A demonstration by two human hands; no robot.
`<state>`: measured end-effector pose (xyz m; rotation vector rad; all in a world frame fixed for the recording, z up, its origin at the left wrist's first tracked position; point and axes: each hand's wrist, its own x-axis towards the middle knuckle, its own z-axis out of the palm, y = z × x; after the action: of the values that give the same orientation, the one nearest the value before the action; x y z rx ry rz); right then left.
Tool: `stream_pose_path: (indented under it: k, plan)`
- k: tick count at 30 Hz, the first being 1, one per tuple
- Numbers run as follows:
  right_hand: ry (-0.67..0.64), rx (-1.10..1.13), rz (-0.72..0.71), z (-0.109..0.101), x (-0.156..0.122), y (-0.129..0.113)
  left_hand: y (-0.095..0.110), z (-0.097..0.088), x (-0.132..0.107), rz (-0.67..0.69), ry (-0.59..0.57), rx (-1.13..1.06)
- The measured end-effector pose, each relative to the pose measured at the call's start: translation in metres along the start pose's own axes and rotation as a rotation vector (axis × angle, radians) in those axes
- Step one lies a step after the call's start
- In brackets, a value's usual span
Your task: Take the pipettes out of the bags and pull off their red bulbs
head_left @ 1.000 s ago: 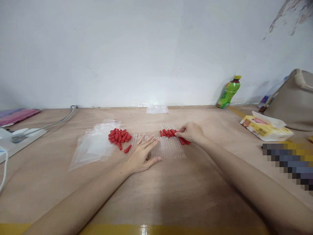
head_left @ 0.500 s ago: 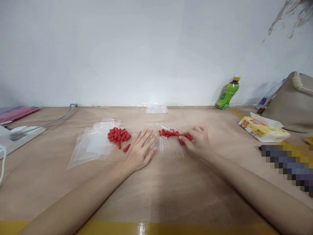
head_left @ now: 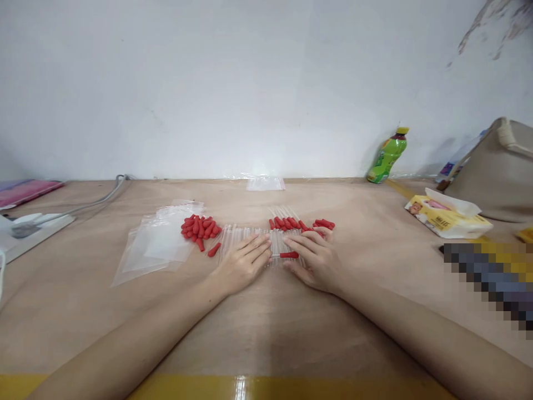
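Observation:
A row of clear tubes (head_left: 276,240) lies side by side on the table. My left hand (head_left: 245,261) rests flat over the tubes with its fingers stretched out. One dropper with a red bulb (head_left: 289,255) lies crosswise on the row, its bulb toward my right hand (head_left: 318,258). The fingers and thumb of that hand are apart, around the bulb end. Just behind the row is a group of droppers with red bulbs (head_left: 287,223), their tubes pointing to the wall. A few red bulbs (head_left: 323,223) lie beyond my right fingers, partly hidden.
To the left are a pile of red rubber bulbs (head_left: 200,226), a single bulb (head_left: 214,250) and clear zip bags (head_left: 156,244). A power strip (head_left: 45,236) stands far left. At right are a green bottle (head_left: 388,156), a tissue pack (head_left: 447,215) and a beige bag (head_left: 493,172).
My right hand has come left and nearer, from the red bulbs to over the tubes, and its fingers have spread. A red-bulbed dropper now shows across the row. My left hand has shifted slightly.

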<state>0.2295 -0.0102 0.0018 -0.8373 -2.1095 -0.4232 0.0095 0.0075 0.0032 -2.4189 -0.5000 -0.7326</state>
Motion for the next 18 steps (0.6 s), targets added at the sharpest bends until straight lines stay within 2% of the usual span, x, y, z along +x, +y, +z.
stream_pose_path:
  k: [8, 12, 18]
  plan:
    - [-0.014, -0.078, -0.112, 0.015, 0.002, -0.001, 0.004, 0.002, 0.005, -0.077, 0.046, -0.123]
    - [-0.001, -0.066, -0.164, 0.012, 0.000, 0.000, 0.007, 0.001, 0.004, -0.131, 0.070, -0.226]
    - [-0.009, -0.053, -0.203, 0.006, 0.001, -0.001, 0.008, 0.000, 0.002, -0.131, 0.081, -0.290]
